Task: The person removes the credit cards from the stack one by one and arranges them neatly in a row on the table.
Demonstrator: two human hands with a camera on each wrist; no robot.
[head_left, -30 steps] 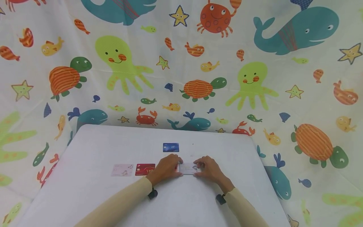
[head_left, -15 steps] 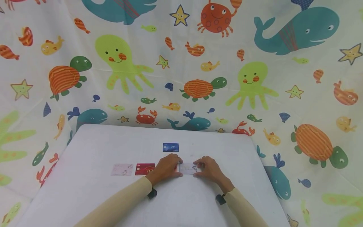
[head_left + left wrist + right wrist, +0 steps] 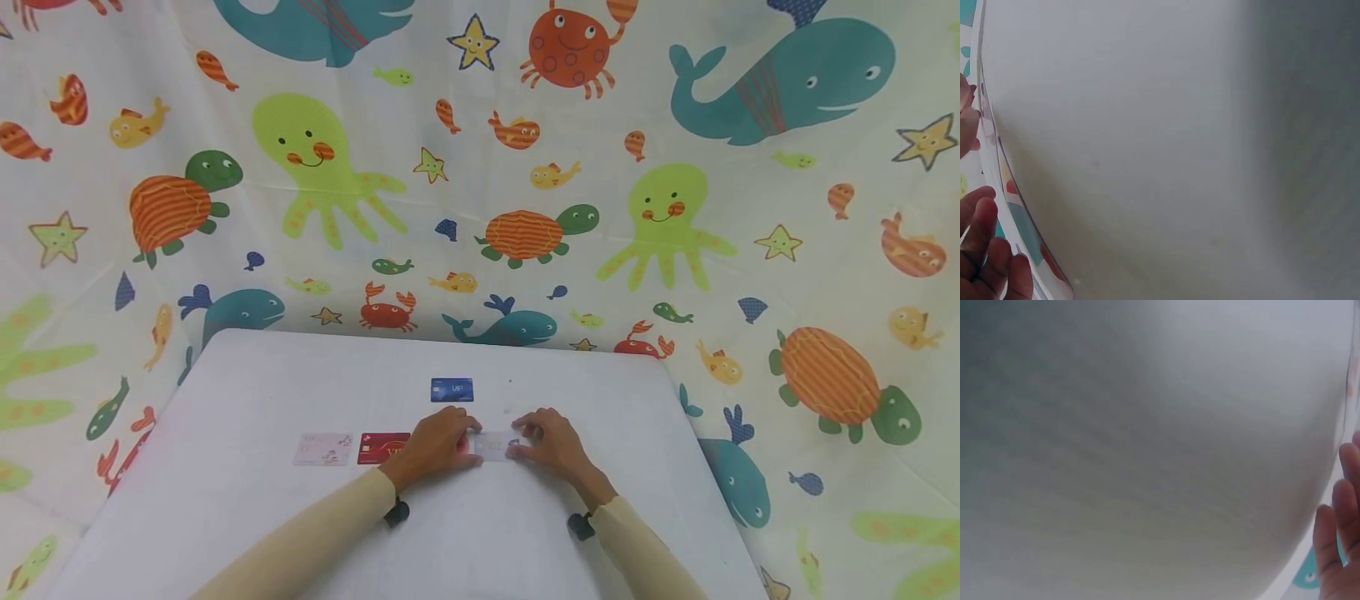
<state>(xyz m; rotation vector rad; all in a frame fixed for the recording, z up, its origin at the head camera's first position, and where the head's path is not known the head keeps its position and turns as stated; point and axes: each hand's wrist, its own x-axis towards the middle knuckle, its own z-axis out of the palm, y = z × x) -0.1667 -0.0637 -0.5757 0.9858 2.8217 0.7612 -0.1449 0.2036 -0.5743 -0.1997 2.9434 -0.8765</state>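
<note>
A pale, see-through-looking card (image 3: 492, 446) with a faint print lies flat on the white table, between my two hands. My left hand (image 3: 431, 443) holds its left end, fingertips at the far edge and thumb at the near edge; a small red patch shows beside these fingers. At the right end, my right hand (image 3: 557, 448) holds the card with its thumb over the near part and fingertips at the far edge. In the wrist views only some fingers show, such as those of the left hand (image 3: 988, 250) and right hand (image 3: 1338, 531).
A blue VIP card (image 3: 452, 389) lies just beyond the hands. To the left are a red VIP card (image 3: 378, 447), partly covered by the left hand, and a pale pink card (image 3: 323, 449). A sea-animal curtain (image 3: 420, 217) hangs behind the white table (image 3: 262, 533).
The dark line along the pale card's near edge is gone, and the card looks flatter on the table. My right thumb has shifted inward over the card; my left hand has shifted slightly left.
</note>
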